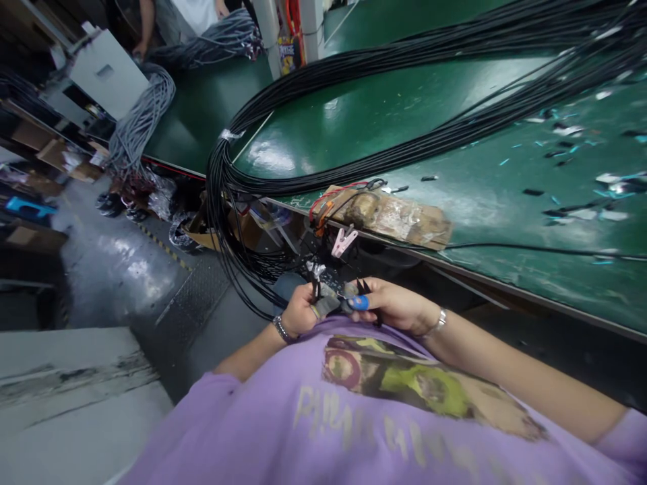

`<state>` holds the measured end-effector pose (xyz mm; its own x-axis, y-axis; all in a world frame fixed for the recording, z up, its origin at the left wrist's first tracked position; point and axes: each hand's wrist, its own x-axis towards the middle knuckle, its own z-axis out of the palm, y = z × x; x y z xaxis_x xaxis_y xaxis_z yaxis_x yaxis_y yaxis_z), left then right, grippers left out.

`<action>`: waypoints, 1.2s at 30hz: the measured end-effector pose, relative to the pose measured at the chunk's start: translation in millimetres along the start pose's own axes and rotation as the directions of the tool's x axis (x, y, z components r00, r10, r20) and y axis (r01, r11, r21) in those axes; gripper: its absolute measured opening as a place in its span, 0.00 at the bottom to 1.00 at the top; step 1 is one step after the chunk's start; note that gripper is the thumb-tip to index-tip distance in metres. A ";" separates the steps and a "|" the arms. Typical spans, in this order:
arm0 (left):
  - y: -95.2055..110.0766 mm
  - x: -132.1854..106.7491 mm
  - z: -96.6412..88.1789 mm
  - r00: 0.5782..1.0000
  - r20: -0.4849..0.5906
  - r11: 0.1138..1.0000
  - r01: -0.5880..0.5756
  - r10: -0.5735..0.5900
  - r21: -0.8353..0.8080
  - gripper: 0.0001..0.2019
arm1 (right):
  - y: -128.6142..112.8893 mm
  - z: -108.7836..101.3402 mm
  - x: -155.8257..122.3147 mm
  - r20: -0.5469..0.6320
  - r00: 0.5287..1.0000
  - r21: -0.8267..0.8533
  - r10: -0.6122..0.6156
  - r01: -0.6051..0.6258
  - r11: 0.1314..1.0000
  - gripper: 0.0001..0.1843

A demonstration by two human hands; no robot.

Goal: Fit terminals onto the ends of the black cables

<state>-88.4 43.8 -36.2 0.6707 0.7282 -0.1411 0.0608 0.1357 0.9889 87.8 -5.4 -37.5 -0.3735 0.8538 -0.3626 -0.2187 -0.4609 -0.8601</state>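
My left hand [302,311] is closed in front of my body, pinching the end of a black cable [317,291]; grey covers wrap some of its fingertips. Close against it, my right hand [404,304] is closed too, with a blue wrap [358,302] on one fingertip. Small dark pieces show between its fingers, too blurred to name. A bundle of black cables [218,182] hangs over the table edge and runs down toward my left hand. Just beyond the hands, a pale pink clip [344,241] hangs at the edge.
On the green table [303,138], a wooden block [404,219] with red and black wires lies at the near edge. Cable scraps [571,209] litter the right side. Grey cable bundles [144,111] lie at the far left, near a white box [108,74] and another person's arm [146,27].
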 end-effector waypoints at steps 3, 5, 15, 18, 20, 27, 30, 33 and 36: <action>-6.4 0.4 0.0 0.999 0.011 0.994 0.050 -0.049 -0.094 0.25 | -1.4 -6.7 2.6 -0.095 0.995 -0.107 -0.037 0.027 0.994 0.19; -9.5 0.4 -1.6 0.996 -0.020 0.986 0.085 -0.088 -0.147 0.25 | -3.4 -7.3 2.1 -0.220 0.961 -0.305 -0.168 0.096 0.948 0.17; -6.9 0.2 -6.4 0.982 -0.123 0.976 0.123 -0.146 -0.177 0.27 | -6.8 17.6 0.9 -0.167 0.815 -0.635 -0.555 0.342 0.693 0.14; -2.6 -1.9 -12.3 0.982 0.013 0.967 0.187 -0.187 -0.175 0.27 | -8.6 14.7 1.9 -0.089 0.899 -0.447 -0.430 0.350 0.823 0.17; 1.0 -2.7 -19.0 0.942 0.222 0.951 0.285 -0.253 -0.123 0.27 | -9.1 13.2 1.5 0.002 0.969 -0.237 -0.245 0.239 0.942 0.21; 17.5 3.3 -35.4 0.897 0.381 0.975 0.207 -0.223 0.084 0.25 | -9.0 7.2 3.7 0.086 0.996 0.038 0.004 -0.007 0.999 0.21; 25.8 9.6 -37.8 0.987 0.159 0.995 -0.020 0.005 0.095 0.25 | -15.8 -0.1 9.2 -0.142 0.986 0.184 -0.086 0.112 0.976 0.24; 31.2 17.4 -37.8 0.976 0.025 0.965 -0.217 0.215 0.145 0.21 | -28.4 -3.1 16.3 -0.239 0.964 0.190 -0.113 0.160 0.969 0.28; 31.2 26.4 -35.5 0.950 -0.044 0.938 -0.296 0.309 0.179 0.19 | -39.1 -0.7 24.0 -0.315 0.936 0.181 -0.157 0.222 0.958 0.28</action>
<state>-95.1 91.1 -10.8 0.6238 0.7631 0.1690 -0.0096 -0.2087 0.9779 88.0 33.3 -12.9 -0.0310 0.9479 -0.3171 -0.4556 -0.2957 -0.8396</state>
